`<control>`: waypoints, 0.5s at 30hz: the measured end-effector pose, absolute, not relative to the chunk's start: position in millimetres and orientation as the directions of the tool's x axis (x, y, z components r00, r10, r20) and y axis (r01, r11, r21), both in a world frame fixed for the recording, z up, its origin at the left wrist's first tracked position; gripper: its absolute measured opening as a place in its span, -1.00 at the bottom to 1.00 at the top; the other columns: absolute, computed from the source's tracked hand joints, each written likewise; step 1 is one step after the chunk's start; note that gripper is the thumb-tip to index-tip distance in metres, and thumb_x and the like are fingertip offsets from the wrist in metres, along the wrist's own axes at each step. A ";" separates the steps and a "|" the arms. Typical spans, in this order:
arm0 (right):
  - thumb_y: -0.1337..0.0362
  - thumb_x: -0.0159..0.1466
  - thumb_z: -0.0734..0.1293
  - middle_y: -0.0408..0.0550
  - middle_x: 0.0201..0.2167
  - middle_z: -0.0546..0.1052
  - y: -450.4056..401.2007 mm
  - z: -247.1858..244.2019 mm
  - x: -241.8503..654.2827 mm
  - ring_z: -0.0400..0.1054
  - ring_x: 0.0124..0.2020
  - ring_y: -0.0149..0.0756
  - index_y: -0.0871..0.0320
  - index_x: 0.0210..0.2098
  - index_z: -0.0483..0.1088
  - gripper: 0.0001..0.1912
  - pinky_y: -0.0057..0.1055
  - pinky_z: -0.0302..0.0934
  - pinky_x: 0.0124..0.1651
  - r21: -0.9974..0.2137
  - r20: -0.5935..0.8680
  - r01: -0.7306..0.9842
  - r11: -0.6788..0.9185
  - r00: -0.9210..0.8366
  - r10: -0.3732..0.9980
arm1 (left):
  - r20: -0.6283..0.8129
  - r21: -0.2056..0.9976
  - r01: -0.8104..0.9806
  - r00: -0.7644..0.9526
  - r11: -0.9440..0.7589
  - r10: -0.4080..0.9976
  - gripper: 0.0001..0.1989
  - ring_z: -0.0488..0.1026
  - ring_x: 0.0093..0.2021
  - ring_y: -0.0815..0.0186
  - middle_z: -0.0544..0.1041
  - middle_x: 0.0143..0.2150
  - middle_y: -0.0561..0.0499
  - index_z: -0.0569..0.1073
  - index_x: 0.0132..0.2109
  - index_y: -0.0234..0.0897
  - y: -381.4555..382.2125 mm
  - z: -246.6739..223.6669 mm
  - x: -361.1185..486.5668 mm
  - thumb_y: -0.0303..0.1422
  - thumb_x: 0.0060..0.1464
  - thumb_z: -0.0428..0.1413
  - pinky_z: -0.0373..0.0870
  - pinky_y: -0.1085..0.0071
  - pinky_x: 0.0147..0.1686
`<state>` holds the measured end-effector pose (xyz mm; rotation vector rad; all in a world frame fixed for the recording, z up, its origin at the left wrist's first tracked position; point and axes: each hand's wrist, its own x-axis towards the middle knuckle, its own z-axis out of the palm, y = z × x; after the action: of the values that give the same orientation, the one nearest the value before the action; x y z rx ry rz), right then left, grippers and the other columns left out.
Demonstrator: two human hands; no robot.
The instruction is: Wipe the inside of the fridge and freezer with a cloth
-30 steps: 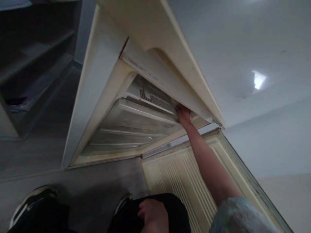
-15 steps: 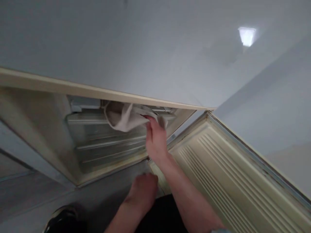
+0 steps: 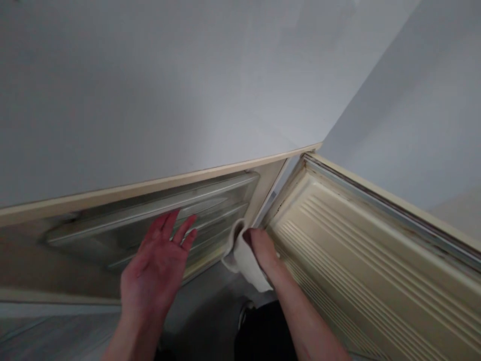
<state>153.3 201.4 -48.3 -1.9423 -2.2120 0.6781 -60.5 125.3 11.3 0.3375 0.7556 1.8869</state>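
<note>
A light beige cloth [image 3: 248,263] hangs bunched from my right hand [image 3: 263,245], whose fingers are closed around it. It is held low, beside the hinge side of an opened cream-coloured fridge or freezer compartment [image 3: 266,180]. My left hand [image 3: 154,265] is raised in front of the compartment, palm up and fingers spread, with nothing in it. Behind its fingertips run the ridged inner shelves [image 3: 210,200]. The cloth covers part of the compartment's lower edge.
The opened door [image 3: 338,250], with its ribbed inner panel, swings out on the right. A pale grey surface [image 3: 188,90] rises above the compartment. Below are the grey floor [image 3: 210,306] and my dark-clothed leg [image 3: 263,336].
My right hand has drawn the cloth out of the compartment, downward and towards me. My left hand has risen and moved left, its fingers now spread. The view has shifted too.
</note>
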 end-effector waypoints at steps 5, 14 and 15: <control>0.16 0.46 0.24 0.09 -0.33 0.63 199.2 -44.0 142.1 0.52 -0.26 -0.24 0.25 -0.35 0.59 -0.59 -0.44 0.14 -0.27 -0.482 -0.251 0.864 0.143 -0.292 0.923 | -0.170 0.630 -0.721 -0.492 -0.290 0.854 -0.69 0.57 0.02 0.18 0.54 0.19 0.03 0.61 -0.09 -0.13 122.1 7.2 -52.4 -0.32 -0.05 0.35 0.63 0.39 -0.13; -0.16 0.27 0.36 -0.12 -0.53 0.45 146.0 -16.5 171.4 0.30 -0.48 -0.35 0.23 -0.41 0.47 -0.48 -0.47 0.10 -0.43 -0.974 -0.211 -0.092 -0.207 0.040 0.977 | -0.286 0.601 -0.771 -0.451 -0.209 0.845 -0.61 0.59 -0.19 0.31 0.59 0.13 0.09 0.62 -0.13 -0.11 65.0 6.8 -15.8 -0.39 -0.19 0.43 0.60 0.47 -0.27; -0.20 0.20 0.42 -0.08 -0.49 0.50 128.3 -8.8 179.6 0.36 -0.45 -0.32 0.24 -0.36 0.49 -0.46 -0.46 0.18 -0.41 -0.941 -0.246 -0.245 -0.232 0.027 0.969 | -0.292 0.593 -0.779 -0.444 -0.204 0.847 -0.59 0.59 -0.20 0.32 0.58 0.14 0.09 0.62 -0.12 -0.10 57.8 5.2 -11.2 -0.39 -0.20 0.44 0.60 0.48 -0.28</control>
<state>179.6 128.3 -8.8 -1.2224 -0.8604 1.4453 -11.2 57.8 5.2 0.1166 0.8371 1.8524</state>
